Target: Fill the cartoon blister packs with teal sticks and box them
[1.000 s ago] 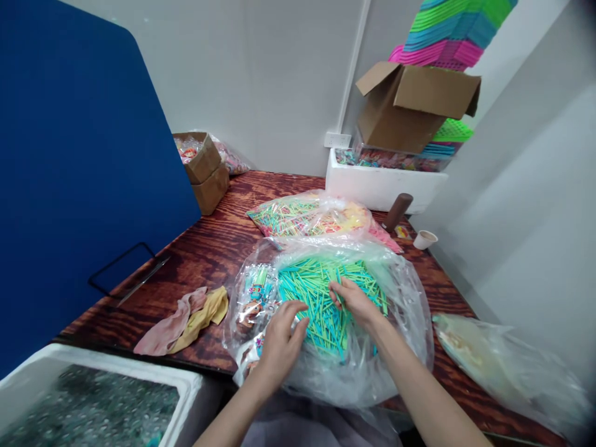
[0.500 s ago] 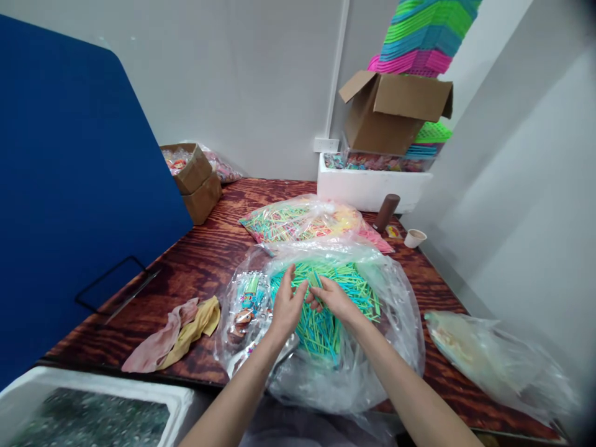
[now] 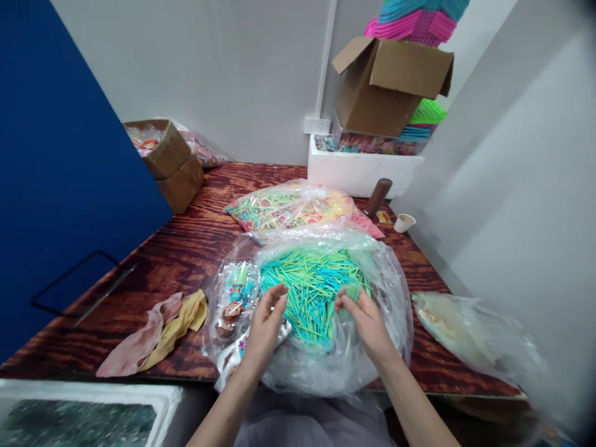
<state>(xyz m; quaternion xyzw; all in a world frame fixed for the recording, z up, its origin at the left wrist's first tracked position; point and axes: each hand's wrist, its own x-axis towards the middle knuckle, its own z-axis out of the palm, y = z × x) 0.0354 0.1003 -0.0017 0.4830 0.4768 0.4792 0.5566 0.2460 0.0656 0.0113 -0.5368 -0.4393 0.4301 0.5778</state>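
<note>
A large clear plastic bag point(image 3: 393, 292) lies spread open, with a heap of thin green and blue sticks point(image 3: 310, 279) inside it. At the heap's right side, my right hand point(image 3: 365, 316) pinches a small bundle of sticks point(image 3: 352, 290) between thumb and fingers. My left hand point(image 3: 267, 320) hovers over the heap's left edge, its thumb apart from its curled fingers and nothing visible in it. Left of that hand lies a shiny packet point(image 3: 236, 298) printed with a cartoon figure. A second silvery packet point(image 3: 230, 357) sits partly hidden behind my left forearm.
Behind stands another bag of multicoloured sticks point(image 3: 284, 208). Pink and yellow cloths point(image 3: 174, 329) lie left, a crumpled plastic bag point(image 3: 470, 335) right. A paper cup point(image 3: 404, 223), brown cylinder point(image 3: 377, 197) and white foam box point(image 3: 363, 174) stand at the back right. A blue panel point(image 3: 69, 186) borders the left.
My hands have moved apart: the right went right with the stick bundle, the left went left and down toward the packets. The camera view has tilted down and shifted slightly.
</note>
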